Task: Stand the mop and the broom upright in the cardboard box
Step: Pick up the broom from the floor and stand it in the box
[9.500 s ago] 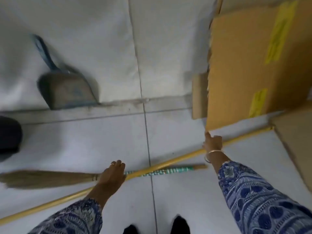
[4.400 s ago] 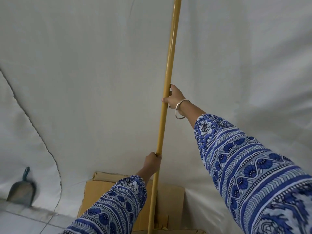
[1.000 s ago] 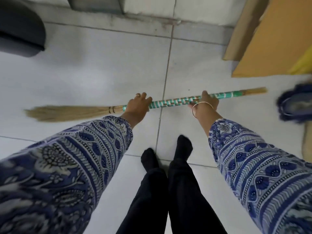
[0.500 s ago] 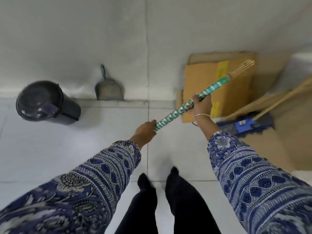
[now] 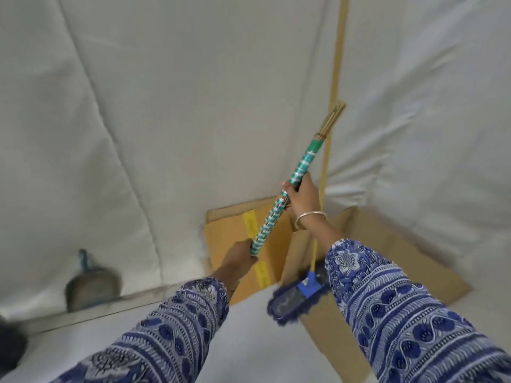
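Both hands hold the broom (image 5: 300,171), its green-and-white wrapped handle tilted up toward the right, straw stub end uppermost. My left hand (image 5: 237,257) grips the lower handle; my right hand (image 5: 302,193) grips higher up. The bristle end is hidden behind my left arm. The mop stands nearly upright, its yellow pole (image 5: 336,78) running up along the white wall and its blue head (image 5: 297,295) resting at the edge of the open cardboard box (image 5: 387,244).
A grey dustpan (image 5: 92,287) leans against the white wall at the lower left. A second cardboard box with yellow tape (image 5: 235,228) stands behind the broom. A dark bin edge (image 5: 11,346) shows at the far left. Pale tiled floor lies below.
The broom went from lying on the floor to being lifted and swung steeper, its upper end now high near the mop pole. The view has tilted up toward the wall and box.
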Motion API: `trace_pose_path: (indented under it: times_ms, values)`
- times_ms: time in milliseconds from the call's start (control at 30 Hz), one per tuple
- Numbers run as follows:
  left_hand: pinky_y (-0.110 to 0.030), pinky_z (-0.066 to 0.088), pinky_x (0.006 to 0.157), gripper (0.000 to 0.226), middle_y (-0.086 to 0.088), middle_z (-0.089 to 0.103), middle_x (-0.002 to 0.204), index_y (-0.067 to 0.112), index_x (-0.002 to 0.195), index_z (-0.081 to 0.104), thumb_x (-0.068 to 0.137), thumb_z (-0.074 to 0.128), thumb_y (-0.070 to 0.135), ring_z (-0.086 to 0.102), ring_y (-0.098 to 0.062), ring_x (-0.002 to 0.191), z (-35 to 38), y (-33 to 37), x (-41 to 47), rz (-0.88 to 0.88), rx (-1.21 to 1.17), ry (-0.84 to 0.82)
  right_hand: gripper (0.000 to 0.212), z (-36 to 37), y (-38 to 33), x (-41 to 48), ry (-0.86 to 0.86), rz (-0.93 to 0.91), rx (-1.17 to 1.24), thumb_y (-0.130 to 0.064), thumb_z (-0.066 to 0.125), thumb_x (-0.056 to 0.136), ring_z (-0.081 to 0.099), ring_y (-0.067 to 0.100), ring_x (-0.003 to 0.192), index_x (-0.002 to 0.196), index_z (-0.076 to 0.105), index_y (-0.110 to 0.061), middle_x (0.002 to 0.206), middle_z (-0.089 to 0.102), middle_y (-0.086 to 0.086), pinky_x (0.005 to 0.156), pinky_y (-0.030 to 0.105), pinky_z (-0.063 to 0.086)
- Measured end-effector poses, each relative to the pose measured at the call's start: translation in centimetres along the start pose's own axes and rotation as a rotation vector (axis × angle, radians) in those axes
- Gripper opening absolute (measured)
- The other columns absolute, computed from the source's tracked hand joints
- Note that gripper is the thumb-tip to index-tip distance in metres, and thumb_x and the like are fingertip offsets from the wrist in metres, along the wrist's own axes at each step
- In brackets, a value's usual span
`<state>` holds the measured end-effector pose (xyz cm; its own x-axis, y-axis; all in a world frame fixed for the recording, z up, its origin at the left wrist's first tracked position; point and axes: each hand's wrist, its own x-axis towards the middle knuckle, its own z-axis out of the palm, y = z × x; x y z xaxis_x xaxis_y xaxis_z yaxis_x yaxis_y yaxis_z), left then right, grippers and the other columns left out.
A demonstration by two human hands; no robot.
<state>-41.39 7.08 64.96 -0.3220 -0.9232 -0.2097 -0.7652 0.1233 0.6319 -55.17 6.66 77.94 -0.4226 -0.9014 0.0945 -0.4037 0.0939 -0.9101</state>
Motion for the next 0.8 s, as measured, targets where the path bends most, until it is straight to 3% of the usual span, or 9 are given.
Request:
trace_pose_path:
  times_ms: [233,367,500,567,633,733,800]
  values:
    - [-0.035,0.043,0.079,0.032,-0.016,0.064,0.11,0.001,0.115,0.059,0.084,0.062,0.008,0.059,-0.029,0.103,8.2,15.4,3.3,0.067,-0.126,-0.033,0.019,-14.8,2.8,3.9,0.093,-0.108,-0.064,-0.017,0.06,0.087,0.067,0.033,0.085,0.092,0.042,-0.014,0.087,0.059,0.009,0.076,0.054,0.058]
    - [-0.036,0.05,0.089,0.028,-0.015,0.068,0.109,0.003,0.107,0.062,0.081,0.064,0.011,0.062,-0.031,0.104,12.8,20.5,6.8,0.062,-0.146,-0.048,0.02,-19.6,5.8,7.3,0.098,-0.12,-0.083,-0.017,0.061,0.086,0.067,0.036,0.089,0.098,0.049,-0.007,0.087,0.06,0.008,0.077,0.054,0.057]
    - [-0.026,0.041,0.076,0.026,-0.012,0.067,0.11,0.002,0.109,0.062,0.083,0.06,0.008,0.062,-0.027,0.106,18.2,25.3,12.4,0.061,-0.199,-0.071,0.023,-23.7,10.3,13.2,0.086,-0.09,-0.125,-0.017,0.061,0.086,0.065,0.029,0.086,0.102,0.052,-0.002,0.087,0.06,0.007,0.081,0.05,0.057]
    - [-0.029,0.044,0.08,0.025,-0.016,0.067,0.113,0.0,0.109,0.061,0.085,0.058,0.006,0.061,-0.028,0.107,20.5,27.2,15.2,0.062,-0.257,-0.089,0.024,-25.2,12.6,16.1,0.08,-0.075,-0.147,-0.017,0.062,0.086,0.062,0.025,0.083,0.102,0.055,-0.001,0.087,0.06,0.007,0.083,0.047,0.057]
    - [-0.03,0.045,0.081,0.023,-0.015,0.068,0.106,0.0,0.108,0.062,0.086,0.055,0.006,0.061,-0.027,0.101,23.0,29.2,18.6,0.041,-0.295,-0.093,0.023,-26.7,15.0,19.6,0.077,-0.046,-0.165,-0.017,0.062,0.086,0.06,0.022,0.081,0.102,0.056,-0.001,0.087,0.061,0.009,0.084,0.045,0.056]
    - [-0.019,0.033,0.071,0.019,-0.003,0.062,0.082,0.002,0.103,0.063,0.087,0.055,0.008,0.051,-0.016,0.084,26.0,32.1,22.8,0.019,-0.293,-0.148,0.024,-28.8,18.2,24.1,0.054,-0.002,-0.206,-0.017,0.062,0.086,0.062,0.025,0.083,0.102,0.056,0.0,0.088,0.064,0.013,0.084,0.043,0.055]
    - [-0.024,0.034,0.07,0.008,-0.012,0.065,0.089,0.008,0.09,0.061,0.085,0.056,0.007,0.052,-0.018,0.082,27.7,34.1,25.8,0.009,-0.276,-0.182,0.023,-30.1,20.2,27.2,0.039,0.017,-0.207,-0.017,0.061,0.086,0.065,0.03,0.089,0.102,0.056,-0.001,0.096,0.067,0.018,0.086,0.045,0.055]
